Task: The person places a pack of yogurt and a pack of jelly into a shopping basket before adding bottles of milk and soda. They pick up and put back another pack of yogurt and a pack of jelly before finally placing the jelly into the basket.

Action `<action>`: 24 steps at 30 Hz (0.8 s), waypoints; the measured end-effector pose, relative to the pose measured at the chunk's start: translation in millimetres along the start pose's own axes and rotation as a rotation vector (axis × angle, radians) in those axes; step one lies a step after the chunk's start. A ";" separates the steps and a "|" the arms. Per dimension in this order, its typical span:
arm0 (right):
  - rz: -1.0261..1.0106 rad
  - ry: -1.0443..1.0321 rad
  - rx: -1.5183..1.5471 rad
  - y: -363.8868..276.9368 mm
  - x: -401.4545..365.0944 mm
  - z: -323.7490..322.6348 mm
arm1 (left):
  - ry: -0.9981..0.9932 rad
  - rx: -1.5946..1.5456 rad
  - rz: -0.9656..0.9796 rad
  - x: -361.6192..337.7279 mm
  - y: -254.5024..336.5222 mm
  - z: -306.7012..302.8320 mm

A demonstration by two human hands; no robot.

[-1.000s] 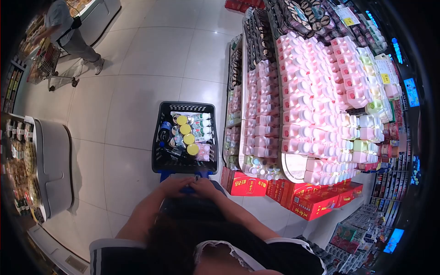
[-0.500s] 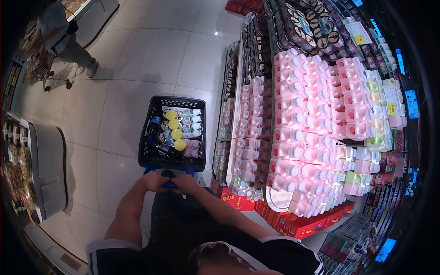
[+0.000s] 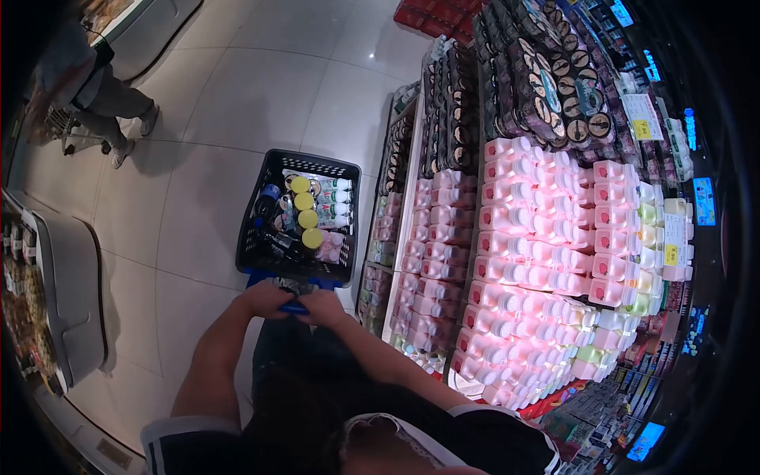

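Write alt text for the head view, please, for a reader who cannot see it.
Seen from above, the left hand and right hand grip the blue handle of a black shopping cart holding yellow-capped bottles. Shelves of pink drink packs stand to its right; another person with a trolley is at top left.

A black mesh shopping trolley (image 3: 252,237) is stood upright on the tiled floor, its right side just beside a shelf display. Its blue handle (image 3: 294,308) is gripped at the near edge. A row of yellow-capped bottles (image 3: 305,203) is seen down its middle, with white bottles (image 3: 337,203) along its right wall.
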State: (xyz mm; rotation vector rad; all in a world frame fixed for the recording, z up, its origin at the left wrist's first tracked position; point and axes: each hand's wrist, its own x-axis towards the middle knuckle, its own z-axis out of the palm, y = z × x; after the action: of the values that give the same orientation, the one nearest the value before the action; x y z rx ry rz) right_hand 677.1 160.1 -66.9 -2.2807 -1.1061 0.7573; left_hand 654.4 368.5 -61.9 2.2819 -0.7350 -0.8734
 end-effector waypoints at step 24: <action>0.022 0.161 -0.152 88.2 119.3 -93.7 | 0.094 -0.066 0.167 104.2 -93.2 -138.9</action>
State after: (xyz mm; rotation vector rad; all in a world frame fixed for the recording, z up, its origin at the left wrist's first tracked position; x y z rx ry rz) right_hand 848.7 191.2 -86.6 -2.4358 -1.0977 0.5017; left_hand 846.7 406.8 -81.2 2.1527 -0.8286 -0.6981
